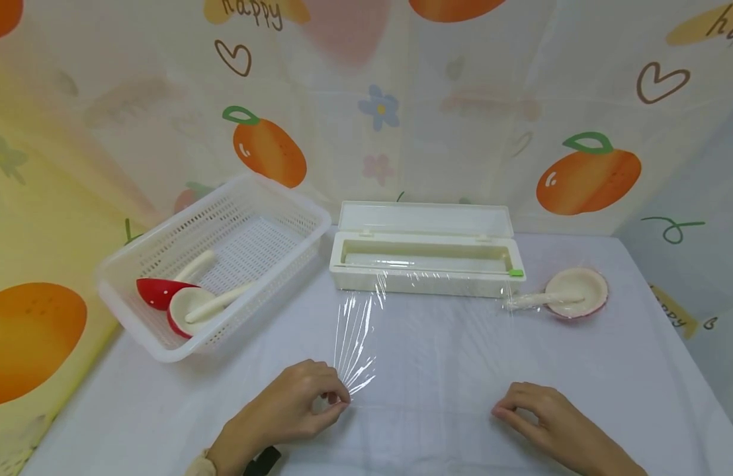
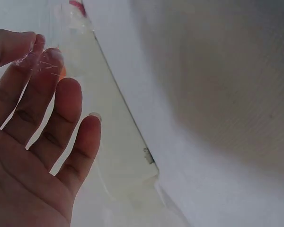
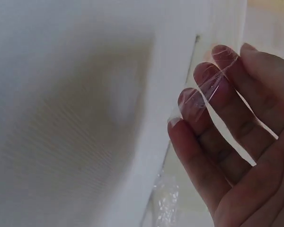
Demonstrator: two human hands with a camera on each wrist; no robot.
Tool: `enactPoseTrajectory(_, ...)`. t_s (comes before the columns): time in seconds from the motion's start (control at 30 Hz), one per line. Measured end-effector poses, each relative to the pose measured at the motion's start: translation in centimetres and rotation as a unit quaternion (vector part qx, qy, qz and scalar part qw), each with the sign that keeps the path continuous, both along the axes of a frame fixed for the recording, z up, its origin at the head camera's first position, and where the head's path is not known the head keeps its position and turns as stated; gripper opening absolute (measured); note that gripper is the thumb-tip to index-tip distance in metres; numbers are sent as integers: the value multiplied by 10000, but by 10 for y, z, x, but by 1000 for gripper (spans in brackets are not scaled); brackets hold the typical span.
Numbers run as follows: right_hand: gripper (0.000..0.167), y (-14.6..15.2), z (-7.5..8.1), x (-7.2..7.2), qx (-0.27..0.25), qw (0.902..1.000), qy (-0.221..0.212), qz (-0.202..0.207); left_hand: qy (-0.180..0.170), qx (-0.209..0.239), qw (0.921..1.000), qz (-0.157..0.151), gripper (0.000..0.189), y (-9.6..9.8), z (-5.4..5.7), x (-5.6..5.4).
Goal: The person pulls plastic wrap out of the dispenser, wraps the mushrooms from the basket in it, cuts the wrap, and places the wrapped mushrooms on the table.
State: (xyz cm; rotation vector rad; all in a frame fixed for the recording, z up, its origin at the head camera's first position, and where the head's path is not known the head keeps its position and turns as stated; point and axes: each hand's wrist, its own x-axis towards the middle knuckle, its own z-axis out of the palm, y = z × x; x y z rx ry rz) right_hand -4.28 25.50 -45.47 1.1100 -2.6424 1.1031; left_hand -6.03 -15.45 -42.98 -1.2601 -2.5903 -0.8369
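A sheet of clear cling film (image 1: pixel 359 330) stretches from the white cling film dispenser box (image 1: pixel 426 283) toward the person. At its left corner my left hand (image 1: pixel 301 404) pinches the film between thumb and index finger, drawing creases up to the box. My right hand (image 1: pixel 545 420) pinches the other corner. In the left wrist view, film (image 2: pixel 49 61) lies over the fingertips, the other fingers spread loosely. In the right wrist view, film (image 3: pixel 206 92) crosses the fingers from the thumb's pinch. The dispenser's lid (image 1: pixel 426 218) stands raised, with a green slider (image 1: pixel 516 273) at its front right.
To the right of the box lies a film-wrapped soup spoon (image 1: pixel 583 285) with a cream bowl and red underside. At the left, a white perforated basket (image 1: pixel 307 228) holds two red-and-cream spoons (image 1: pixel 184 301). A patterned curtain (image 1: pixel 414 132) hangs behind the white-covered table (image 1: pixel 164 410).
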Motion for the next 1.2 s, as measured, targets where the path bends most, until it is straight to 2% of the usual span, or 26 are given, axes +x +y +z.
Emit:
enactPoseTrajectory(0.1,20,-1,-4,-2,177,9998,73,-1,-188,-179,9997,6,10,0,-5,-2)
enactPoseTrajectory(0.23,22,-3,-12,-3,258,9988,375,171,-455,-428,9980,45,8,-1,-11,-5)
enactPoseTrajectory(0.3,16,-4,-15,-3,271,9978,581,197,-631,-531,9966,38,7,0,-13,-6)
enactPoseTrajectory(0.43,10,-6,-17,-2,334,9966,758,30,-977,-739,9925,9,6,2,-17,-8)
enactPoseTrajectory(0.57,21,-6,-17,-3,361,9966,716,-180,-1208,-950,9881,58,6,3,-18,-8)
enactPoseTrajectory(0.8,28,2,-22,-2,464,9956,418,-698,-1572,-1094,9813,192,5,4,-17,-7)
enactPoseTrajectory(1.0,45,5,-24,4,1094,9814,645,-1443,-2161,-1184,9684,380,11,0,-12,-5)
enactPoseTrajectory(1.1,50,6,-20,8,1469,9735,197,-1743,-2228,-1162,9670,412,11,-2,-8,-5)
enactPoseTrajectory(1.2,53,5,-16,10,1700,9660,-342,-1916,-2113,-1087,9704,432,8,-6,-4,-5)
